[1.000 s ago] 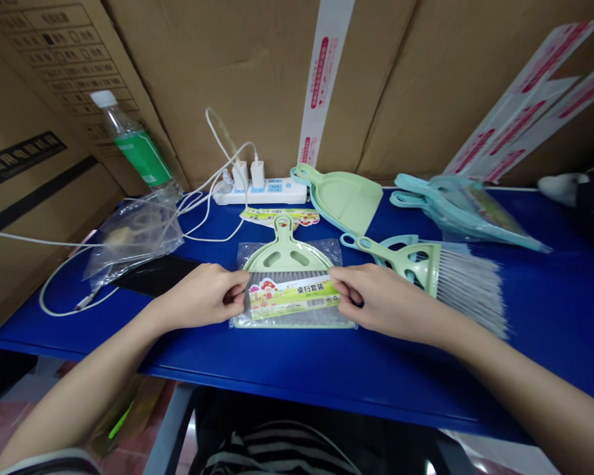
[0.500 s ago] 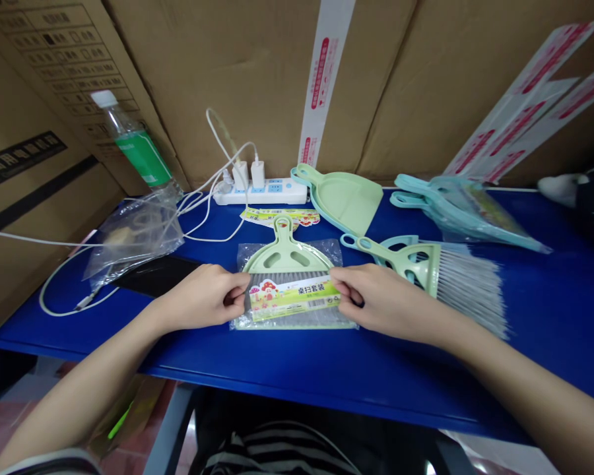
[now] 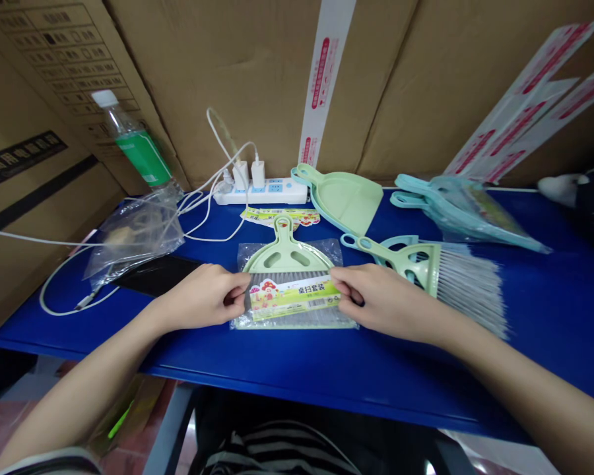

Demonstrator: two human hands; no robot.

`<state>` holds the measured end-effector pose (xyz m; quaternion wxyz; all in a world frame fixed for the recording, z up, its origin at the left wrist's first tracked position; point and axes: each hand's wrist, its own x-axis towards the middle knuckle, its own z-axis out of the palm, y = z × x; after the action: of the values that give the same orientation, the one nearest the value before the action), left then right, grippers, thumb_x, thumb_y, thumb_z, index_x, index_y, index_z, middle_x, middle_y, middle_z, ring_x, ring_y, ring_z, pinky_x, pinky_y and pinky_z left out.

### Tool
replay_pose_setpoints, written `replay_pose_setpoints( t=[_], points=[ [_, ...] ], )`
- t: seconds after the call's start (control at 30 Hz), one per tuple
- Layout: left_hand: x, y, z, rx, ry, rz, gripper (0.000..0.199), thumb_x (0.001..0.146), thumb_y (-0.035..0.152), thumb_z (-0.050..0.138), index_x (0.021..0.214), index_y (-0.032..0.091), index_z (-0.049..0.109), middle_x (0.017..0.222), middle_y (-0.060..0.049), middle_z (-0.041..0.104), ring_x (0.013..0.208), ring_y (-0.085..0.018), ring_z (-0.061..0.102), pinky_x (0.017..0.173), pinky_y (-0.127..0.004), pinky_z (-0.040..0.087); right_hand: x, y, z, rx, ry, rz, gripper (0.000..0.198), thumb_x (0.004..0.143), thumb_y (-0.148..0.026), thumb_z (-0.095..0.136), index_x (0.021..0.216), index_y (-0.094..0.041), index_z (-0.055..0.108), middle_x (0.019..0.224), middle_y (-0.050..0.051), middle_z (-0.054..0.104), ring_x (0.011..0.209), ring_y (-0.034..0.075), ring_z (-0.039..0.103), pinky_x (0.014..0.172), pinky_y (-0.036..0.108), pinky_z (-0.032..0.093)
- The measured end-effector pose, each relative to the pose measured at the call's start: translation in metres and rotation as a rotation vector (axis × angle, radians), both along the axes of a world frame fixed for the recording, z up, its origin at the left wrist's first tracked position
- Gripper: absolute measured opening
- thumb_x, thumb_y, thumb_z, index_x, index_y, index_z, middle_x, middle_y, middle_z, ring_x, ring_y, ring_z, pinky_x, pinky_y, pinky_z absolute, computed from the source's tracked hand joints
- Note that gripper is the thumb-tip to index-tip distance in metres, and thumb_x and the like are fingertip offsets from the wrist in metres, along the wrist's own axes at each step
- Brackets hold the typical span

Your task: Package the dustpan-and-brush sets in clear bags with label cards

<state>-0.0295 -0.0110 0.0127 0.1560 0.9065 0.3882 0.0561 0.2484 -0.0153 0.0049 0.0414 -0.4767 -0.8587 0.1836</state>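
Observation:
A light green dustpan (image 3: 311,256) with a matching grey-bristled hand brush (image 3: 290,245) lies flat in a clear plastic bag (image 3: 337,248), handles pointing away from me. Across the bristles is a yellow-green label card (image 3: 297,297) with mushroom pictures and Chinese writing. My left hand (image 3: 208,295) is closed in a pinch on the bag at the card's left end. At the right end, my right hand (image 3: 376,300) is also closed, its fingertips over the bag and the card's edge. Whether the card is inside the bag is unclear.
Unbagged dustpans (image 3: 349,198), stacked brushes (image 3: 468,284) and bagged blue dustpans (image 3: 475,208) lie beyond and right. Loose label cards (image 3: 304,216) sit before a power strip (image 3: 282,191). Left are cables, a bottle (image 3: 143,155), a crumpled bag (image 3: 133,231) and a black flat object (image 3: 153,274).

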Motion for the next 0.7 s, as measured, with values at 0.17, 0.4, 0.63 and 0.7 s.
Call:
replay_pose_setpoints(
  t=[0.17, 0.4, 0.63, 0.7],
  points=[
    [-0.0002, 0.0007, -0.0002, -0.003, -0.003, -0.01, 0.018, 0.072, 0.014, 0.044, 0.062, 0.021, 0.032, 0.048, 0.008, 0.033, 0.04, -0.008, 0.031, 0.047, -0.022, 0.022, -0.0011, 0.0004, 0.0008, -0.009, -0.007, -0.007, 0.03, 0.071, -0.009, 0.05, 0.062, -0.024, 0.025, 0.053, -0.006, 0.039, 0.049, 0.011, 0.034, 0.051, 0.027, 0.021],
    [-0.0001, 0.0002, -0.0004, -0.003, 0.002, -0.004, 0.017, 0.072, 0.014, 0.044, 0.062, 0.021, 0.033, 0.048, 0.008, 0.034, 0.041, -0.008, 0.031, 0.047, -0.022, 0.022, 0.0003, 0.0004, -0.0008, 0.028, 0.001, 0.017, 0.027, 0.074, -0.011, 0.046, 0.062, -0.024, 0.025, 0.053, -0.005, 0.041, 0.048, 0.011, 0.036, 0.05, 0.028, 0.02],
    [-0.0013, 0.0012, -0.0024, 0.011, 0.0, -0.015, 0.017, 0.072, 0.014, 0.044, 0.062, 0.021, 0.032, 0.048, 0.009, 0.033, 0.041, -0.008, 0.03, 0.047, -0.022, 0.021, 0.0012, 0.0006, -0.0015, 0.04, 0.009, 0.028, 0.025, 0.077, -0.014, 0.044, 0.062, -0.024, 0.025, 0.054, -0.004, 0.042, 0.048, 0.011, 0.036, 0.05, 0.028, 0.021],
    [-0.0012, 0.0008, -0.0022, 0.011, -0.003, -0.016, 0.017, 0.073, 0.014, 0.044, 0.062, 0.021, 0.033, 0.048, 0.009, 0.033, 0.041, -0.008, 0.03, 0.047, -0.022, 0.021, 0.0018, 0.0007, -0.0021, 0.049, 0.003, 0.036, 0.025, 0.075, -0.014, 0.045, 0.063, -0.024, 0.026, 0.053, -0.005, 0.042, 0.048, 0.011, 0.036, 0.05, 0.028, 0.02]
  ],
)
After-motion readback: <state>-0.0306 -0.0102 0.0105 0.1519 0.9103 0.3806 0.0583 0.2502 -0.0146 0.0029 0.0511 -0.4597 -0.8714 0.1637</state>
